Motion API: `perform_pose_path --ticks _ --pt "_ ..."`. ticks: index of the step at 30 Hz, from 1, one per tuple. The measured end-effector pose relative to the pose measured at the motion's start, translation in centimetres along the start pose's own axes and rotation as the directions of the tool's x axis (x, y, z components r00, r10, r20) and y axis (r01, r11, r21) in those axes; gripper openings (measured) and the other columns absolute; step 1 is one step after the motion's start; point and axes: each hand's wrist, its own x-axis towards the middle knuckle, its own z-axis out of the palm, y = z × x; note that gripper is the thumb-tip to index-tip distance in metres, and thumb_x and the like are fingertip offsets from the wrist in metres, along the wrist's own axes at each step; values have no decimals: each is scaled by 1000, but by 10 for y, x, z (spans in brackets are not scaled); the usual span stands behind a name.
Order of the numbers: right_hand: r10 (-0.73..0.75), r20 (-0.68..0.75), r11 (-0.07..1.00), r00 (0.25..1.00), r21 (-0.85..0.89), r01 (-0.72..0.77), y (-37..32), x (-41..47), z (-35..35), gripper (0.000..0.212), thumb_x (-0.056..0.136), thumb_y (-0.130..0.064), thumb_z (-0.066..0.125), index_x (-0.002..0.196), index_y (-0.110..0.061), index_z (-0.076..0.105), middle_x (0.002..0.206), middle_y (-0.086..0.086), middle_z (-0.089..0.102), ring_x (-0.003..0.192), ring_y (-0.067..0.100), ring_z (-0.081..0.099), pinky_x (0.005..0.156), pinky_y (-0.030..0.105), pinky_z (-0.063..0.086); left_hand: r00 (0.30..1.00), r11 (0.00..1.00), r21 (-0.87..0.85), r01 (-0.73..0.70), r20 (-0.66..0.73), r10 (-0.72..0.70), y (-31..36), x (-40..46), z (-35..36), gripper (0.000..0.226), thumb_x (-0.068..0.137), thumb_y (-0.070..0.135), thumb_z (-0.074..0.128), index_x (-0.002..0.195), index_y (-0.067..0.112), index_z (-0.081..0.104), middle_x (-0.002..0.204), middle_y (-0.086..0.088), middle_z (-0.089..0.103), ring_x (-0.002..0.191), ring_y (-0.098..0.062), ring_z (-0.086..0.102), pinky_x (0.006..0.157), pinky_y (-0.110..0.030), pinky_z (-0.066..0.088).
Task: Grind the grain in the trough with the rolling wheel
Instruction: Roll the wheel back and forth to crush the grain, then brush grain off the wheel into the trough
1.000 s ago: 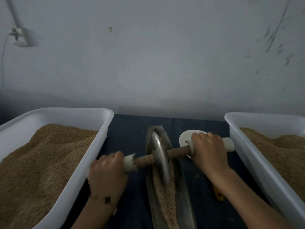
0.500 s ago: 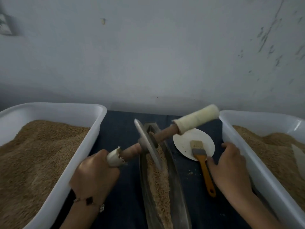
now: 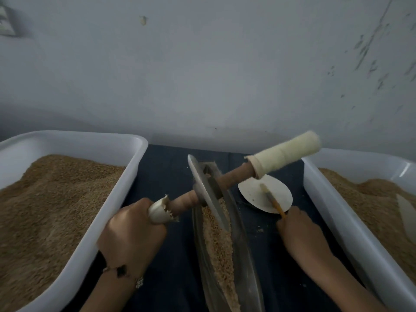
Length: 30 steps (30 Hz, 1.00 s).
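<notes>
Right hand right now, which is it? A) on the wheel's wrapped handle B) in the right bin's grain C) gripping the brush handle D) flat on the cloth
C: the right hand grips the orange handle of the brush by the white dish; the wheel's wrapped right handle sticks up free.

wheel [image 3: 206,194]: dull grey metal | axle [image 3: 234,176]: wood, cloth-wrapped ends | tubs [image 3: 117,199]: glossy white plastic | tabletop [image 3: 166,176]: dark matt cloth

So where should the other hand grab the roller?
Probably the padded white grip at the free end of the roller, from above and the right. That end is tilted up and bare, while the left hand holds the torn grip on the low end. The right hand holds the brush first.
</notes>
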Motion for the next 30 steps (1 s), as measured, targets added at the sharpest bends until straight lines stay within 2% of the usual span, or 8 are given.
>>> perform_pose_path --ticks 3,6,11,16,20,24,28,30 --pt "-39 -102 999 994 -11 38 4 2 -33 14 99 -18 39 86 -11 38 77 3 48 63 18 47 57 30 34 997 997 1 -73 30 73 -3 -1 -2 30 72 24 76 54 25 52 46 11 44 47 -3 40 44 -17 22" --pt "-63 -270 994 961 75 86 0 3 -79 21 97 -17 46 81 -5 53 68 8 52 61 22 46 58 34 34 982 984 13 -175 75 174 1 -2 -7 35 55 12 83 49 23 51 43 9 43 42 -13 41 42 -17 23" --pt "57 -252 991 966 -107 -87 -6 41 -146 17 86 3 59 70 8 61 75 23 60 81 42 60 70 39 46 971 971 14 -237 48 236 2 -4 -6 34 50 8 83 48 21 51 42 7 45 41 -17 45 39 -22 31" --pt "16 -252 1000 968 -20 -22 -2 49 -169 43 82 -18 73 53 11 60 34 12 47 49 29 49 57 35 36 962 962 -4 -273 20 273 -2 -3 -6 35 47 5 80 47 20 49 41 7 42 39 -16 41 43 -17 21" --pt "-231 -238 972 943 -88 216 -32 40 -176 25 79 -26 75 61 -10 70 55 6 62 55 26 54 56 30 40 951 951 19 -310 -6 310 -4 -5 -3 29 47 6 74 46 18 48 41 5 43 40 -19 43 44 -22 25" --pt "-572 -177 808 801 -290 513 -91 17 -172 6 77 -24 73 78 -29 70 71 -12 61 67 5 53 54 21 34 924 924 36 -380 -43 381 -6 -7 1 13 51 12 58 46 18 47 42 4 43 40 -21 43 43 -26 28" --pt "-694 -67 699 717 -301 649 -131 3 -145 5 78 -23 70 77 -28 69 64 -12 58 62 4 51 53 15 35 917 919 28 -393 -60 394 -7 -6 1 14 49 12 57 46 17 44 41 4 42 39 -21 41 47 -25 22" --pt "-710 -17 666 704 -341 663 -141 3 -124 7 81 -19 64 82 -24 69 64 -9 58 62 7 51 56 20 39 916 918 34 -396 -50 397 -7 -6 1 15 47 12 57 46 17 44 41 4 41 39 -21 41 48 -25 21"
